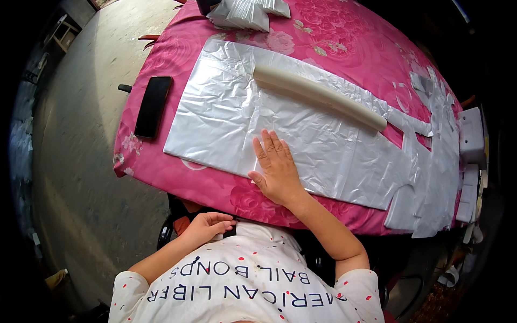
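Observation:
My right hand [276, 168] lies flat on a stack of silvery-white plastic bags [215, 107], palm down, the fingers stretched out and the thumb at the stack's near edge. A pale, smooth tube or rod [318, 96] rests slantwise across the bags beyond that hand. My left hand [207, 227] is below the table edge by my lap, its fingers curled together. A small dark thing [230, 231] shows at its fingertips, too little of it visible to name. On the right, the bags' handle strips [431, 156] spread loosely over the table edge.
A black phone [153, 107] lies on the pink flowered tablecloth [215, 196], left of the bags. Folded white packets [242, 14] sit at the far edge. White plastic containers [472, 137] stand past the table's right side. Concrete floor [89, 134] stretches to the left.

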Motion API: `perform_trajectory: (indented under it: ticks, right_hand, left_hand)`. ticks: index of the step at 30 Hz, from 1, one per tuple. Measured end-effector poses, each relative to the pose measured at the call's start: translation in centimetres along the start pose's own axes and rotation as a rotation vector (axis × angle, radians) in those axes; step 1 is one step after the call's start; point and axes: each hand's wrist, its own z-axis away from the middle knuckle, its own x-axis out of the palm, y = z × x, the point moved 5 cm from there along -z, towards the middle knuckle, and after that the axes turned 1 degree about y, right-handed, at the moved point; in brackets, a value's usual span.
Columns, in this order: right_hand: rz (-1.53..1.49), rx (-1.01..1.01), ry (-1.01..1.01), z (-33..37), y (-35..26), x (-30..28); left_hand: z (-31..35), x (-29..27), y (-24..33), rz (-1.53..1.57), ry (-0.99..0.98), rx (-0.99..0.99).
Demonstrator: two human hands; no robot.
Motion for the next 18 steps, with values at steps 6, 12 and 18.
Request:
perform_trajectory:
  ticks: [6,12,18]
  right_hand:
    - [-0.308,-0.017,-0.096,3.0,-7.5,3.4]
    - [-0.329,-0.192,-0.170,2.8,-9.1,1.8]
    - [0.000,-0.438,-0.216,0.8,-7.0,-2.8]
  left_hand:
    - [-0.2,-1.0,-2.0,0.380,0.104,-0.058]
    - [1.2,-1.3,1.2,-0.291,0.279,0.252]
    - [2.9,2.2,9.4,-1.018,0.376,0.883]
